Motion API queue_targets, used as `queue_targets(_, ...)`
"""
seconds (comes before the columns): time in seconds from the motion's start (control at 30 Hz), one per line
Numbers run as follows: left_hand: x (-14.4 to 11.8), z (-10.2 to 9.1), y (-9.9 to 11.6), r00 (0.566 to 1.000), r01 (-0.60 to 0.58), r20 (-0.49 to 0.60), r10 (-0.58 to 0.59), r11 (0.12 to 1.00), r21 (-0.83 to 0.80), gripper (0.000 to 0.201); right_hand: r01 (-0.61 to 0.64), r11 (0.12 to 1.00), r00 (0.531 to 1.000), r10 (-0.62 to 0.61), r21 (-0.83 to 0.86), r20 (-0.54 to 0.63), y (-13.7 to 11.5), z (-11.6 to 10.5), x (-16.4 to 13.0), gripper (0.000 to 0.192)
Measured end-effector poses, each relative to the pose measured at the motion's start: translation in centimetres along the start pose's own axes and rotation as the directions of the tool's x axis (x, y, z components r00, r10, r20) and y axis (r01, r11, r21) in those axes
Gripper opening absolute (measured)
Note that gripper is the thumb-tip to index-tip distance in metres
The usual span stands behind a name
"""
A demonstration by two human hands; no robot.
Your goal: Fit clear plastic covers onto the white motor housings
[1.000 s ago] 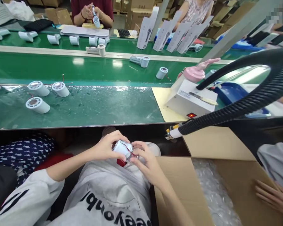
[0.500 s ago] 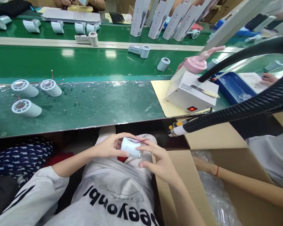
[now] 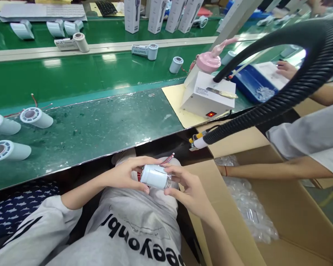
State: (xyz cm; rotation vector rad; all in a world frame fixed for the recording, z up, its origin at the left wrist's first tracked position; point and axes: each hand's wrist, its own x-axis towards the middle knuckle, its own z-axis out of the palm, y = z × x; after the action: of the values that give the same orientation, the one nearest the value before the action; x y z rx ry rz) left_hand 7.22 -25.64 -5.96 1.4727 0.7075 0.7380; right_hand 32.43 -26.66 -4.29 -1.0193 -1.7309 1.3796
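Over my lap I hold a pale blue cylinder (image 3: 154,176), a fan-motor housing by its look, tilted nearly on its side. My left hand (image 3: 124,173) is wrapped around its left end, fingers above and thumb below. My right hand (image 3: 188,186) grips the right end, where a clear, shiny part (image 3: 168,180) shows between finger and thumb. Thin red wires (image 3: 168,159) stick up behind the cylinder. Similar cylinders, such as one with wires (image 3: 36,117) and a nearer one (image 3: 12,150), lie on the green bench (image 3: 108,125) to the left.
A white machine (image 3: 190,96) with a lit red switch carries a black ribbed hose (image 3: 266,114), its nozzle (image 3: 199,143) hanging past the bench edge. At right, a co-worker's arm (image 3: 266,170) reaches into an open carton (image 3: 302,207) of clear plastic parts (image 3: 252,210).
My view has swung to the right, so the bench things appear farther left. The cylinder has turned in my hands; its red wires now stand up. My right fingers have closed on its right end.
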Motion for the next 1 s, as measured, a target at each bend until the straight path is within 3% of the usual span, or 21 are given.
queue_targets(0.2,-0.7,2.5,-0.4,0.992,-0.125,-0.020,0.128,0.985,0.122,0.078,-0.115,0.970,0.993,0.105,0.212,0.058,0.5,-0.8,-1.9,0.039)
queue_targets(0.37,-1.4,3.9,0.5,0.985,-0.152,-0.060,0.165,0.973,0.172,0.075,-0.211,0.915,0.973,0.165,0.344,0.159,1.0,-1.1,-1.8,0.039)
queue_targets(0.6,-1.8,3.7,0.4,0.988,-0.097,-0.100,0.117,0.979,0.180,0.073,-0.364,0.823,0.929,0.287,0.436,0.234,1.4,-0.3,-0.5,0.044)
queue_targets(0.83,-1.2,3.2,-0.8,0.981,-0.160,-0.074,0.177,0.968,0.194,0.075,-0.525,0.734,0.851,0.468,0.430,0.239,2.4,0.3,-0.3,0.065)
queue_targets(1.0,-0.7,3.3,-1.4,0.978,-0.193,-0.051,0.204,0.966,0.170,0.079,-0.593,0.661,0.804,0.513,0.459,0.299,2.8,0.5,-0.3,0.068)
